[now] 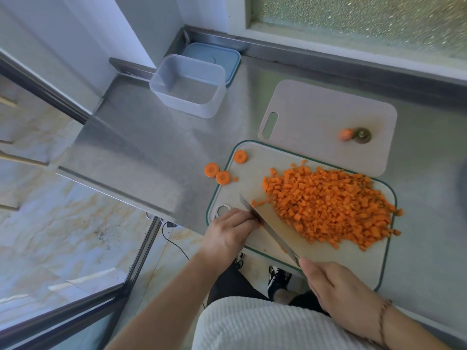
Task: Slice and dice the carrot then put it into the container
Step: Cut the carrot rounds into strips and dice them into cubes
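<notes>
- Two cutting boards on a steel counter (141,137): near board (242,178) heaped with diced carrot (328,203), far board (328,109) bearing two carrot end scraps (355,135).
- Three round carrot slices (222,177): one on the near board's corner, two just off it.
- One clear container (188,85), well apart, with a blue lid (222,56) behind.
- Right hand (338,281) wrapped round the knife (275,223) handle, itself hidden.
- Left hand (230,232) curled against the blade, possibly pinning a carrot piece; fingertips hidden.
</notes>
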Action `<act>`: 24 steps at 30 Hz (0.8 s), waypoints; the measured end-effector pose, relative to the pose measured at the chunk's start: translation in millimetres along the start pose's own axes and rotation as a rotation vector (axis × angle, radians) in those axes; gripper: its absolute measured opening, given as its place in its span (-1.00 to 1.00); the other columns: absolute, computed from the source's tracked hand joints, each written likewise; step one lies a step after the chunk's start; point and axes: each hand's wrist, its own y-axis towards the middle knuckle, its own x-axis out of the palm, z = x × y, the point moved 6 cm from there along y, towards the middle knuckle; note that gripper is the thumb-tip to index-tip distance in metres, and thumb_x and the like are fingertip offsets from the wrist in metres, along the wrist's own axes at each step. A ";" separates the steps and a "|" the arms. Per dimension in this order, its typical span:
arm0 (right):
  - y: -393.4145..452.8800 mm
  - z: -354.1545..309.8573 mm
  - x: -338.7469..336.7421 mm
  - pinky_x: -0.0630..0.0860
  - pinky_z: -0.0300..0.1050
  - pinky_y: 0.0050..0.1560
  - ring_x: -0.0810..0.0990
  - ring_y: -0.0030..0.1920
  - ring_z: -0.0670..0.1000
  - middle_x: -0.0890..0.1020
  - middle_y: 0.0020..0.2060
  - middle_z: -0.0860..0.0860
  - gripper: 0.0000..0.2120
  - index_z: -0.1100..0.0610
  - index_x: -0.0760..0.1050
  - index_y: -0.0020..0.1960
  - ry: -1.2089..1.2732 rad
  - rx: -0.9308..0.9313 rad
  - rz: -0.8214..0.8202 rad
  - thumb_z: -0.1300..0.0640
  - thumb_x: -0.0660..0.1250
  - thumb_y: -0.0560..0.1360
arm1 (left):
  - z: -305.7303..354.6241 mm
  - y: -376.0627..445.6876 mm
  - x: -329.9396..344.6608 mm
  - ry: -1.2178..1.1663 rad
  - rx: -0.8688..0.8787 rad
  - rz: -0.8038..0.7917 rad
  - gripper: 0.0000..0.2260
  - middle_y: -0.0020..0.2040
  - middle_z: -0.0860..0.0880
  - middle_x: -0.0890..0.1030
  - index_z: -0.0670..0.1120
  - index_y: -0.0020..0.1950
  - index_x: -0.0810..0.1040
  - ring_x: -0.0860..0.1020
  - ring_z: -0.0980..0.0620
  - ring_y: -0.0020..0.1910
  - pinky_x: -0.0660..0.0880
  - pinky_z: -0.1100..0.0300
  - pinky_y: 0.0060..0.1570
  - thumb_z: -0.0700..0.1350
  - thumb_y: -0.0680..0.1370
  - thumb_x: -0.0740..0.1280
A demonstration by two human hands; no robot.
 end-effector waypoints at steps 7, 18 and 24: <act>16.6 -9.0 13.7 0.32 -0.11 -0.35 0.25 -0.50 -0.07 0.25 -0.54 -0.04 -0.41 0.11 0.21 -0.38 0.013 -0.023 0.007 -0.39 -0.08 0.47 | -8.2 0.2 1.8 -0.053 0.022 0.003 -0.80 -0.03 -0.08 0.68 -0.19 -0.04 0.69 0.61 -0.08 -0.13 0.59 0.03 -0.20 -0.45 0.45 0.47; 1.5 1.1 7.1 0.37 -0.07 -0.27 0.32 -0.47 -0.05 0.31 -0.52 0.00 -0.37 0.11 0.26 -0.39 0.005 -0.015 0.019 -0.43 -0.08 0.45 | -8.3 -10.9 -5.4 0.029 -0.031 0.081 -0.81 -0.06 -0.06 0.68 -0.19 -0.08 0.70 0.58 -0.09 -0.12 0.53 0.09 0.03 -0.46 0.45 0.46; 5.7 -4.7 16.0 0.31 -0.22 -0.37 0.30 -0.50 -0.11 0.30 -0.53 -0.02 -0.40 0.09 0.24 -0.37 -0.055 -0.001 0.032 -0.41 -0.13 0.46 | -11.4 -7.9 -2.8 0.021 -0.067 0.119 -0.83 -0.06 -0.04 0.71 -0.18 -0.09 0.71 0.63 -0.07 -0.09 0.58 0.04 0.01 -0.42 0.48 0.43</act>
